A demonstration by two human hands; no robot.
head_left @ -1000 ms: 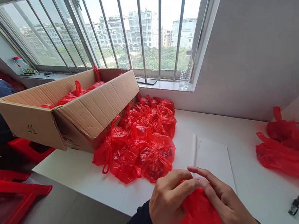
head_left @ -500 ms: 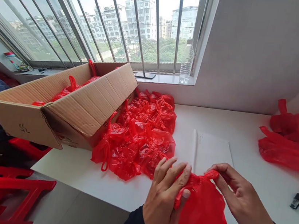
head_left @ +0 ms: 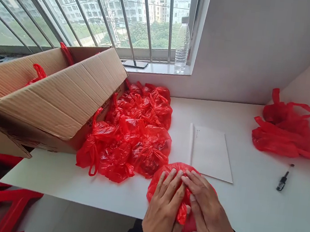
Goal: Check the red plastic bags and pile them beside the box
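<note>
A red plastic bag (head_left: 153, 186) lies near the table's front edge under both of my hands, and what is in it cannot be made out. My left hand (head_left: 165, 208) rests on its left side with long fingers stretched over it; a twisted end of the bag (head_left: 182, 213) is caught by its thumb. Flat on the bag's right side lies my right hand (head_left: 207, 210), fingers straight and close together, gripping nothing. The fingertips of both hands almost meet on top. Just beyond and to the left sit several knotted red bags (head_left: 129, 135) in a pile.
An open cardboard box (head_left: 60, 96) with red bags inside stands left. A white flat packet (head_left: 210, 151) lies beyond my hands. To the right are a small black bottle (head_left: 282, 182) and loose red bags (head_left: 286, 133). A clear water bottle (head_left: 182, 47) stands on the windowsill.
My right hand has let go of the pulled end and moved left onto the bag. The hanging bag now lies rounded and gathered under both hands. The view has turned right.
</note>
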